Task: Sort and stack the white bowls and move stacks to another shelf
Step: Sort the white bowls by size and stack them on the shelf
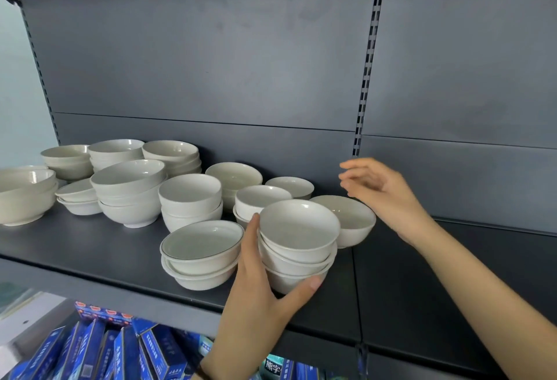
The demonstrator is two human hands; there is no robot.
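Observation:
Many white bowls stand in stacks on a dark grey shelf (90, 247). My left hand (256, 283) grips a stack of three small bowls (298, 244) near the shelf's front edge, fingers on its left side and thumb under its front. To its left sits a stack of shallow bowls (202, 253). A single bowl (349, 219) stands just behind the gripped stack on the right. My right hand (379, 189) hovers above and behind that bowl, fingers loosely spread, holding nothing.
More bowl stacks (129, 192) fill the shelf's left and back. The neighbouring shelf section (452, 289) on the right is bare. A slotted upright (366, 78) divides the back panels. Blue boxes (90, 352) lie on the shelf below.

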